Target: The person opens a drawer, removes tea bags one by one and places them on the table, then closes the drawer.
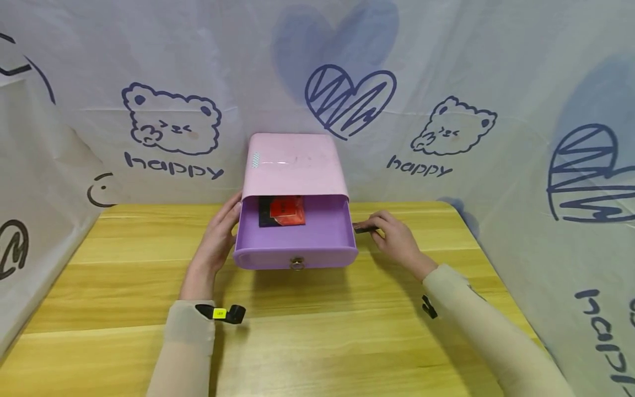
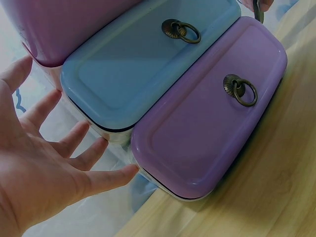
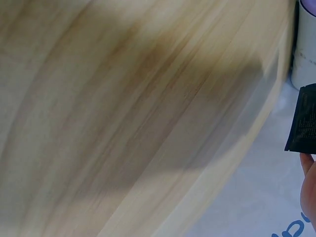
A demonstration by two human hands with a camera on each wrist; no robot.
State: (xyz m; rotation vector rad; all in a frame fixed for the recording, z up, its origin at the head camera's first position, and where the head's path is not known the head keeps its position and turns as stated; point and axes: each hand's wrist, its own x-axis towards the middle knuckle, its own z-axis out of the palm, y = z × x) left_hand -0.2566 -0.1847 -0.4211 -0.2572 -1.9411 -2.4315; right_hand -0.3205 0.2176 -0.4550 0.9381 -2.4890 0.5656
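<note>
Near me, pale sleeves reach over the wooden table (image 1: 297,342), with a black strap (image 1: 204,311) at the left wrist. Past them is the front of a purple drawer (image 1: 317,237), pulled out, with a brass ring (image 1: 296,264) to tug on. It's the top one of three; the blue drawer (image 2: 118,79) and the lower purple drawer (image 2: 192,123) below it are pushed in.

The left hand (image 1: 218,234) is spread like a fan, its fingertips against the left side of the little chest (image 1: 297,165). I think it's there to keep the chest from sliding.

The right hand (image 1: 398,241) is over on the right, pinching a small black packet (image 3: 305,121). The packet pokes out past the fingertips, to the left, so it sits just beside the drawer but outside it. I guess it's held by one end to leave the rest free. The right wrist camera only catches its edge, so I can't tell how many fingers help.

Farther in, red and black packaging (image 1: 284,208) lies flat toward the drawer's far left. Behind the chest's pink top hangs a white cloth (image 1: 238,49) with bears and hearts.
</note>
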